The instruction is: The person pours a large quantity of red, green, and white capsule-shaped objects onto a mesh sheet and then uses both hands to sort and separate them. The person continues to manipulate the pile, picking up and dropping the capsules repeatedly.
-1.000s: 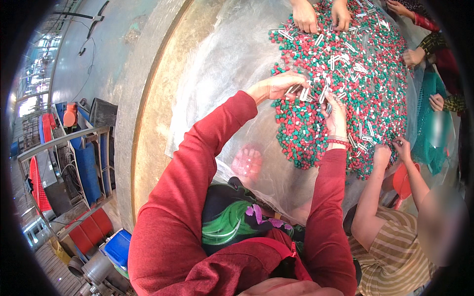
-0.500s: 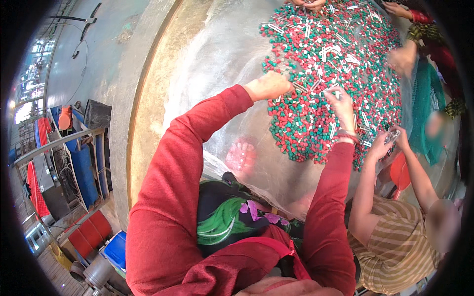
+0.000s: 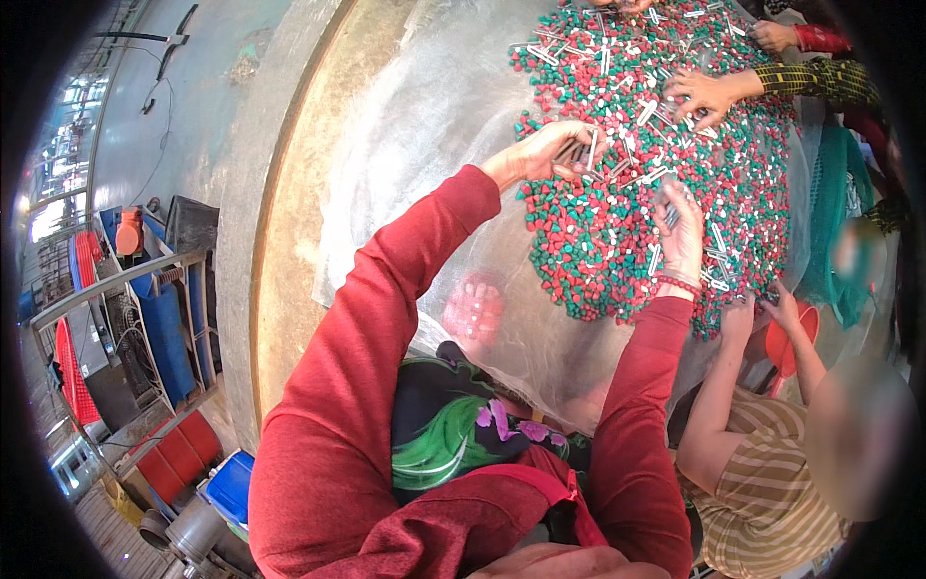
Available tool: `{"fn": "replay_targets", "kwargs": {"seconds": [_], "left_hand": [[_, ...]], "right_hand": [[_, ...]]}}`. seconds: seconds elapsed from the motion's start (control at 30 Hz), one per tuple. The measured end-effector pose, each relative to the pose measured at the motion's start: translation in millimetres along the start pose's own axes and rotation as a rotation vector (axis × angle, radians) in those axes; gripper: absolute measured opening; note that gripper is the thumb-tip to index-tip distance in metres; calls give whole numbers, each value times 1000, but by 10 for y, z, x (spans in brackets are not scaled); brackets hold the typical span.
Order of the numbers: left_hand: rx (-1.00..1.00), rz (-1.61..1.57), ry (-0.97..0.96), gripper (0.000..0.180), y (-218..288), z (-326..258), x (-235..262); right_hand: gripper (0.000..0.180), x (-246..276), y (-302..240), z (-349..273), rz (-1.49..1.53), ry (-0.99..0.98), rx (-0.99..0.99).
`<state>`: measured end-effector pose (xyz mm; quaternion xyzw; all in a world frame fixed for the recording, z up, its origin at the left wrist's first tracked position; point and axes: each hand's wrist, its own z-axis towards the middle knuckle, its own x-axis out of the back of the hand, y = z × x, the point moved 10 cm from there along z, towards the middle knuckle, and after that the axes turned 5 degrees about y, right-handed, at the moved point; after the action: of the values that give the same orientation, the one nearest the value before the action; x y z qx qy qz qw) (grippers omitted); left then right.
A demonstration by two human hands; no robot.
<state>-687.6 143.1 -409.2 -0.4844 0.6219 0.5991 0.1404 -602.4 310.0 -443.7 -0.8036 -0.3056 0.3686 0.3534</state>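
Observation:
A wide heap of small red, green and white pellet-like pieces [image 3: 588,261] covers the table, with slim silvery metal strips [image 3: 646,113] scattered through it. At the heap's left edge, my left hand [image 3: 555,152] is closed around several slim metal strips [image 3: 576,151], which stick out between its fingers. My right hand [image 3: 683,232] hovers over or touches the middle of the heap. Its fingers curl round a few small metal strips [image 3: 671,214], partly hidden by the hand. Both my forearms are in red sleeves.
Beside me on the right, a person in a striped top [image 3: 772,473] reaches into the heap near a red basin [image 3: 793,340]. Across the table, another person's hand [image 3: 709,96] works in the pieces. A green mesh basket [image 3: 831,222] stands far right; clear plastic sheeting [image 3: 405,193] lies under the heap.
My left hand has turned and lifted, showing the strips it holds. My right hand has moved slightly lower and curled inward. A co-worker's patterned sleeve has reached in; the neighbour's hands have lowered.

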Motion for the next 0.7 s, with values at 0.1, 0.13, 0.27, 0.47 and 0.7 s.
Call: {"fn": "replay_targets", "kwargs": {"seconds": [0.1,0.13,0.27,0.47,0.7], "left_hand": [[91,36,131,28,-175,185,95],[127,113,191,30,-211,209,144],[-508,1425,233,34,65,296,34],[-188,2116,191,31,-355,308,183],[42,475,268,14,-20,27,283]], "right_hand": [[23,-47,-187,-89,410,-134,13],[24,-126,-254,-104,500,-298,6],[23,-171,-338,-130,221,-141,38],[46,532,-189,720,-1403,307,244],[23,-359,223,709,-1597,134,406]]}}
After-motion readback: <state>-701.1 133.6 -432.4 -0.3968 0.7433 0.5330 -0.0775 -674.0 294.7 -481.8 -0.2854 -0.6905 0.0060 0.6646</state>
